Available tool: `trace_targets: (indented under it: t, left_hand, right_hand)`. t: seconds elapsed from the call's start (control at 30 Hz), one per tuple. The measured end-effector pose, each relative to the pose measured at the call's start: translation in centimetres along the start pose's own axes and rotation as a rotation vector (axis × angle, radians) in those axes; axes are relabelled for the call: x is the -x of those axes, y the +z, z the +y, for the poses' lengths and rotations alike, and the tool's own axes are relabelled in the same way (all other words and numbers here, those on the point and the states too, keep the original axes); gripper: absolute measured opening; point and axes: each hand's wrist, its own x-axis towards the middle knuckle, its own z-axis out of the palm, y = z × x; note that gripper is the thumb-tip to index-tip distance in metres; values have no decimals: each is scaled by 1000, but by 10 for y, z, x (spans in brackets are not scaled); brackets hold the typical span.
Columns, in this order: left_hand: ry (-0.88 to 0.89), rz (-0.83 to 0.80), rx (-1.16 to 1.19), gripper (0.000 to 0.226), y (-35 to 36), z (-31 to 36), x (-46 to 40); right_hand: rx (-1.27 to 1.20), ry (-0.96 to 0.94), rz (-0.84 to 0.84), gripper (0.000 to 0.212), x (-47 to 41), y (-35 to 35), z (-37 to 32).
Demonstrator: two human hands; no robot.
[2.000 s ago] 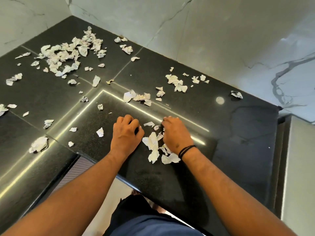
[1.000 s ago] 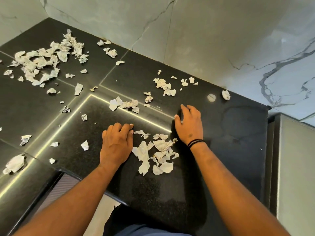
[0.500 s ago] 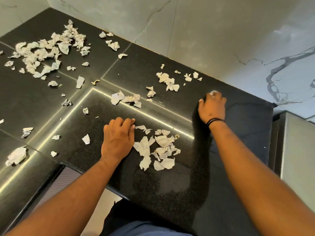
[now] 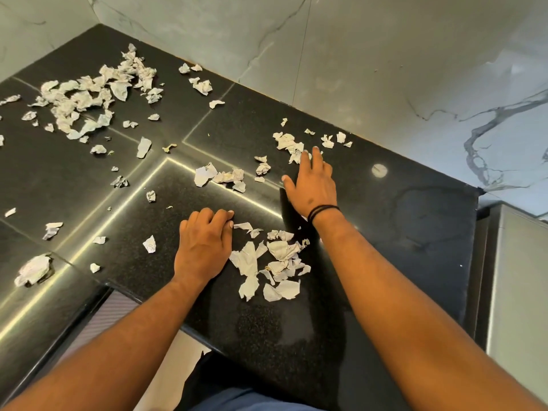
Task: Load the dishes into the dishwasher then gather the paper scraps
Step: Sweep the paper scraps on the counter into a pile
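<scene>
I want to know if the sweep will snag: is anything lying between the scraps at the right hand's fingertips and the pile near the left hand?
Nothing solid. The right hand lies flat, fingers touching the far scraps. Between them and the pile beside the left hand is bare countertop; a few small scraps lie just left of that path.

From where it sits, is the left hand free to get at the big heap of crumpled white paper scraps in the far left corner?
Probably yes. The left hand rests open on the black granite counter, holding nothing, and only loose scraps lie between it and the heap.
</scene>
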Motion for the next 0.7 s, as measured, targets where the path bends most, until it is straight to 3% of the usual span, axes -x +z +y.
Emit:
trace_targets:
  t: [0.17, 0.43, 0.53, 0.7]
  left_hand:
    - [2, -3, -7, 31, -2, 2, -1]
    - [-8, -5, -35, 29, -1, 3, -1]
    - [-12, -5, -32, 28, -2, 3, 0]
    - [-9, 2, -38, 23, -3, 4, -1]
  right_hand:
    - [150, -48, -10, 63, 8, 14, 0]
    - [87, -165, 43, 56, 100, 32, -16]
    - [12, -196, 92, 45, 81, 29, -26]
    - [20, -335, -2, 52, 31, 31, -50]
